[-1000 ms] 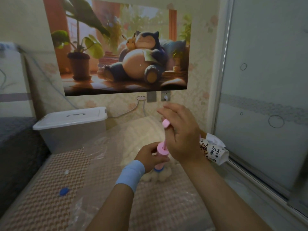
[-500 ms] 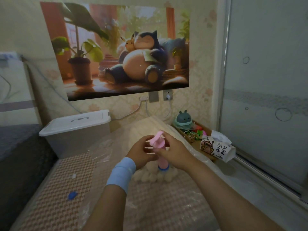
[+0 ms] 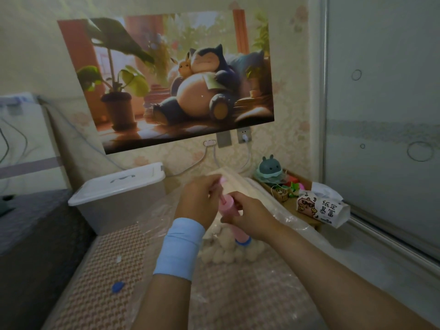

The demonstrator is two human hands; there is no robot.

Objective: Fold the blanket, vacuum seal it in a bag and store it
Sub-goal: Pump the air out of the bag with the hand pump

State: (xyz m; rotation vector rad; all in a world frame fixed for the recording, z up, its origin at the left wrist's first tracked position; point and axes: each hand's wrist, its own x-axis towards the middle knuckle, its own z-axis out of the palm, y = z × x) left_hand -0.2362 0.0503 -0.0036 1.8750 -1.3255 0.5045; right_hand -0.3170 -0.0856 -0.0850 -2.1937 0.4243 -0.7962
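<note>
A pink hand pump (image 3: 229,208) stands upright with its blue base (image 3: 242,241) on the valve of a clear vacuum bag (image 3: 295,222). Inside the bag lies a cream fuzzy blanket (image 3: 226,256), bunched up around the valve. My right hand (image 3: 250,221) grips the pump's barrel. My left hand (image 3: 198,201), with a light blue wristband, holds the pink plunger handle at the top. The bag lies on a woven patterned mat (image 3: 100,282).
A lidded translucent storage box (image 3: 119,194) stands at the back left. A blue cap (image 3: 117,287) and a small white piece (image 3: 118,259) lie on the mat. A tissue pack (image 3: 321,208), a green toy (image 3: 270,169) and a trinket tray (image 3: 285,189) sit at right by the sliding door.
The raised plunger went down. My right hand dropped from the plunger handle to the barrel, and my left hand moved up from the barrel to the handle.
</note>
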